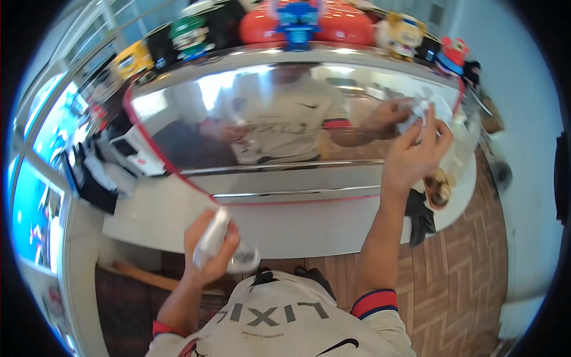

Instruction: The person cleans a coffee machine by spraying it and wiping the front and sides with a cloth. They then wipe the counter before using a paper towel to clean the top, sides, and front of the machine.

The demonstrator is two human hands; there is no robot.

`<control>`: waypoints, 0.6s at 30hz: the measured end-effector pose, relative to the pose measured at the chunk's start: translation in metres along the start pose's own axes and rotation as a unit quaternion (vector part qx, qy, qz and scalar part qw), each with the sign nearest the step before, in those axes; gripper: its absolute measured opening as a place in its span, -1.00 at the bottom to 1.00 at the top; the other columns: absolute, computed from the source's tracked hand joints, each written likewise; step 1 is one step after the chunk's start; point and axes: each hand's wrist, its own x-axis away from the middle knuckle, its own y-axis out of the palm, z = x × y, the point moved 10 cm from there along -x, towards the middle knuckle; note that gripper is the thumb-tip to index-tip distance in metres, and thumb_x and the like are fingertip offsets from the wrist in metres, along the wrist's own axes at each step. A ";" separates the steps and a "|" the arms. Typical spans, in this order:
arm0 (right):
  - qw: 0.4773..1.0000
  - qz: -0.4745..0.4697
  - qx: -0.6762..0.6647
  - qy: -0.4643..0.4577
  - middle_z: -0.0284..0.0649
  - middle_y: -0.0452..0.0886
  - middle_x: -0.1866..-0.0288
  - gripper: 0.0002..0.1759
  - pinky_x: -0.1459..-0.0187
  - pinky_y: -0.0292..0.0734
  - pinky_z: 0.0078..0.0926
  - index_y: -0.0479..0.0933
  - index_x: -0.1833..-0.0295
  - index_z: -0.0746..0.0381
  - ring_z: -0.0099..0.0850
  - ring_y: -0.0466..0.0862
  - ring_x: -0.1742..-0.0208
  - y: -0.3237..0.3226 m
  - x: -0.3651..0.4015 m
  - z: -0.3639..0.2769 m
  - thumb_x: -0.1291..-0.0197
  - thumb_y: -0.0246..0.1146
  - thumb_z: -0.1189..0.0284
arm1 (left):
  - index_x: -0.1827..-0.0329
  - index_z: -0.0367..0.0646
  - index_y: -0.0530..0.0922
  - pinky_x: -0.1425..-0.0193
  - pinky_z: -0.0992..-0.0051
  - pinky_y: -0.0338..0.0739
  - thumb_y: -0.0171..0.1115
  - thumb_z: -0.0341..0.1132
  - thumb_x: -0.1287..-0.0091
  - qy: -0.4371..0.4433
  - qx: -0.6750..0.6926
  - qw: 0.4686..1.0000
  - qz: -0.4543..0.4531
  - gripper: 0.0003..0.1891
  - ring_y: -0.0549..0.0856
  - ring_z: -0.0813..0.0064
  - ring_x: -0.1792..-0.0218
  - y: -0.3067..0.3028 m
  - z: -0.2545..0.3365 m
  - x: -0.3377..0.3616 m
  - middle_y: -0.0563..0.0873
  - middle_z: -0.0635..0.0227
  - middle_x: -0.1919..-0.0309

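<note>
head view | I see the left hand (208,254) clenched round a clear bottle (210,233), held low by the chest | right hand (413,157) raised, grasping a white cloth (424,110) at its fingertips, cloth against the shiny case (178,101), meeting its own reflection | toys (297,21) line the case top above both hands

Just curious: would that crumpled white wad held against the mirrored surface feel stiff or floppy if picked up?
Probably floppy: the white wad bunches in folds within the right hand. Likely light too: thin, crinkled edges poke past the hand.
</note>
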 end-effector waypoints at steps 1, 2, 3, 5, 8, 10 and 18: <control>1.000 0.026 -0.010 -0.012 -0.01 0.43 -0.03 -0.51 0.15 0.58 -0.28 0.57 -0.29 0.31 -0.16 0.58 0.11 0.000 0.002 -0.007 -0.23 0.16 0.70 | 0.26 -0.31 0.61 0.29 0.43 0.49 0.32 -0.39 -0.26 0.003 0.010 0.998 0.055 -0.86 0.62 0.40 0.40 -0.007 0.012 -0.015 0.62 0.22 0.38; 0.999 0.024 -0.025 -0.011 -0.01 0.43 -0.03 -0.51 0.15 0.58 -0.28 0.57 -0.29 0.31 -0.16 0.58 0.11 0.002 0.009 -0.016 -0.23 0.16 0.70 | 0.27 -0.32 0.60 0.30 0.44 0.48 0.30 -0.41 -0.29 0.033 -0.022 0.998 0.042 -0.88 0.60 0.41 0.41 -0.009 0.022 -0.032 0.61 0.23 0.39; 0.998 -0.005 -0.048 -0.035 -0.03 0.42 -0.01 -0.50 0.15 0.57 -0.31 0.58 -0.30 0.30 -0.19 0.57 0.11 0.007 0.019 -0.031 -0.22 0.16 0.71 | 0.27 -0.32 0.60 0.31 0.46 0.46 0.29 -0.42 -0.31 0.079 -0.041 0.996 0.028 -0.88 0.60 0.43 0.41 -0.005 0.040 -0.051 0.61 0.23 0.40; 0.994 -0.046 -0.074 -0.071 -0.06 0.42 0.02 -0.47 0.15 0.56 -0.35 0.56 -0.33 0.29 -0.23 0.56 0.12 0.011 0.030 -0.040 -0.21 0.18 0.72 | 0.26 -0.33 0.59 0.32 0.47 0.44 0.30 -0.42 -0.33 0.075 -0.005 0.997 0.018 -0.88 0.58 0.45 0.41 0.014 0.056 -0.081 0.61 0.24 0.41; 0.998 0.008 -0.026 -0.057 -0.04 0.42 0.01 -0.50 0.13 0.57 -0.33 0.57 -0.31 0.30 -0.22 0.57 0.11 0.001 0.012 -0.012 -0.23 0.19 0.70 | 0.24 -0.32 0.59 0.32 0.45 0.44 0.30 -0.42 -0.34 0.123 0.070 0.990 0.012 -0.88 0.55 0.45 0.43 0.042 0.065 -0.109 0.60 0.25 0.41; 0.999 0.027 0.004 -0.017 -0.03 0.43 -0.01 -0.52 0.10 0.59 -0.31 0.58 -0.30 0.28 -0.20 0.59 0.06 -0.004 0.002 0.005 -0.26 0.19 0.67 | 0.20 -0.30 0.58 0.31 0.53 0.42 0.29 -0.38 -0.38 0.114 0.070 0.991 0.001 -0.86 0.51 0.60 0.40 0.045 0.058 -0.112 0.58 0.36 0.42; 0.991 -0.039 0.008 -0.126 0.04 0.47 -0.09 -0.50 0.00 0.57 -0.13 0.55 -0.33 0.27 -0.04 0.62 -0.02 0.023 0.049 -0.086 -0.26 0.12 0.63 | 0.26 -0.32 0.60 0.34 0.48 0.45 0.29 -0.42 -0.32 0.093 0.021 0.995 -0.041 -0.89 0.60 0.49 0.43 -0.024 0.030 -0.057 0.60 0.26 0.41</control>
